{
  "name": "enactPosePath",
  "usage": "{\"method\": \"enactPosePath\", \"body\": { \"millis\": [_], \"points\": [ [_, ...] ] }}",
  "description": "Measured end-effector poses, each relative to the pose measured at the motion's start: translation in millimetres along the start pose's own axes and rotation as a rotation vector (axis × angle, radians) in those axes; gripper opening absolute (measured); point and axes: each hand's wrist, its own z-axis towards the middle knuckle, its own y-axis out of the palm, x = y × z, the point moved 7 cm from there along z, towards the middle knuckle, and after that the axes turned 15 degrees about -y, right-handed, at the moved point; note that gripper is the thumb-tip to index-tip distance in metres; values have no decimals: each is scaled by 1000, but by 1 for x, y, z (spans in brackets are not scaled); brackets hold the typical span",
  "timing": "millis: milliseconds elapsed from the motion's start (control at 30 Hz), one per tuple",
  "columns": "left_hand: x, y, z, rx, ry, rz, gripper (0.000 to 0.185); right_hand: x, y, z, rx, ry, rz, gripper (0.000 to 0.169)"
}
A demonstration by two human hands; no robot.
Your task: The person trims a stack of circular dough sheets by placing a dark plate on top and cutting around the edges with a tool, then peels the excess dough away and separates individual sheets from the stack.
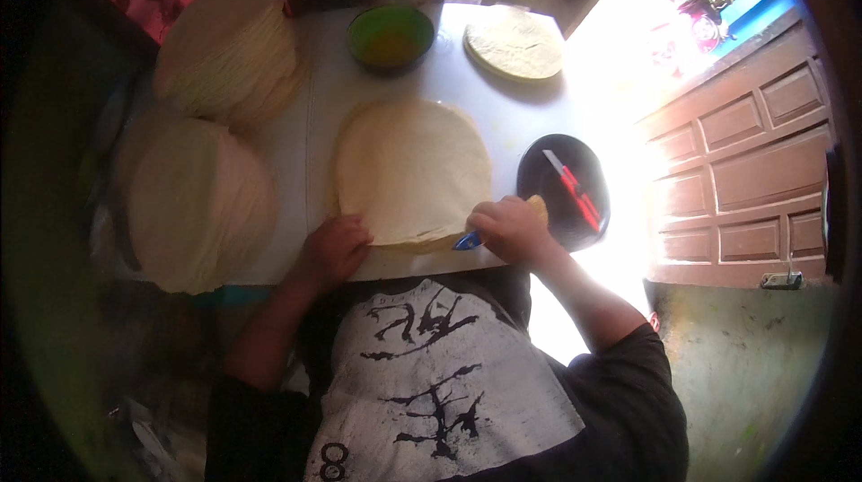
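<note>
A round, flat stack of pale dough sheets lies on the white tabletop before me. My left hand rests at its near left edge, with curled fingertips touching the dough; whether they pinch it is hidden. At the near right edge, my right hand is closed around a blue-handled cutter, whose tip points left along the dough's rim. A yellowish piece, seemingly dough, shows behind that hand's knuckles, over the edge of a black round plate. On the plate lies a red-handled cutter with its blade bare.
Two tall, leaning piles of round sheets, the far pile and the near pile, fill the table's left side. A green bowl with yellowish contents stands at the back. Another round dough stack sits back right. A paneled wooden door stands right.
</note>
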Motion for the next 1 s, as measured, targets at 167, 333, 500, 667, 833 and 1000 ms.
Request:
{"method": "enactPosePath", "body": {
  "millis": [167, 333, 500, 667, 833, 1000],
  "points": [
    [10, -5, 2, -16, 2, -45, 16, 6, 0, -2, -35, 15, 13, 16],
    [9, -1, -3, -20, 28, -4, 18, 7, 10, -5, -80, 29, 8, 14],
    [10, -4, -10, 5, 60, 50, 23, 14, 2, 3, -75, 129, 74, 14],
    [26, 5, -6, 15, 80, 165, 32, 37, -34, 44, 102, 287, 107, 17],
    [51, 16, 24, -10, 134, 8, 35, 48, -49, 88, 215, 264, 165, 21],
    [62, 38, 35, -1, 203, -7, 32, 50, -34, 112, 229, 259, 314, 24]
  ]
}}
